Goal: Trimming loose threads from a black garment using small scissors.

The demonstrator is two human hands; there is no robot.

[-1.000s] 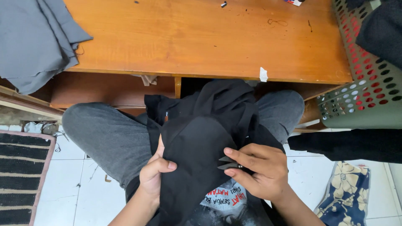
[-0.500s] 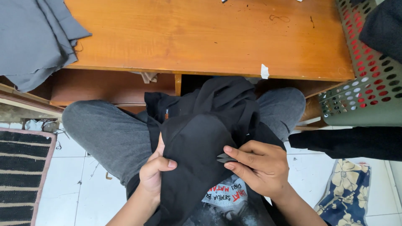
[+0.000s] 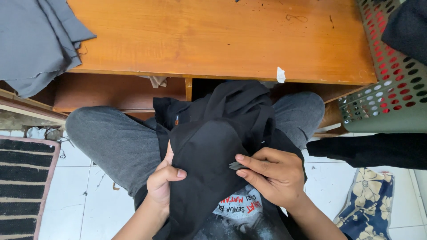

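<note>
Black cloth garment (image 3: 209, 151), soft and matte, lies bunched in the lap of the seated person in grey trousers (image 3: 111, 142), just in front of the long orange-brown wooden table (image 3: 213, 40). One panel is pulled smooth between the hands; the rest is heaped in folds towards the table's front edge. Left hand (image 3: 161, 180) grips the garment's left edge, thumb over the fabric, fingers hidden under it. Right hand (image 3: 271, 173) is closed on a small grey metal tool (image 3: 235, 166), its tip pressed to the cloth; what kind of tool cannot be told

Right of the table: perforated plastic laundry basket, green and red (image 3: 391, 93), with dark cloth (image 3: 407, 26) inside. More black fabric (image 3: 369, 149) lies below the basket

Grey fabric sheet (image 3: 35, 40) hangs over the table's left end. Most of the table top is bare wood. On the white tile floor (image 3: 80, 195), striped mat (image 3: 22, 186) left of the knees, floral cloth (image 3: 367, 204) to the right
</note>
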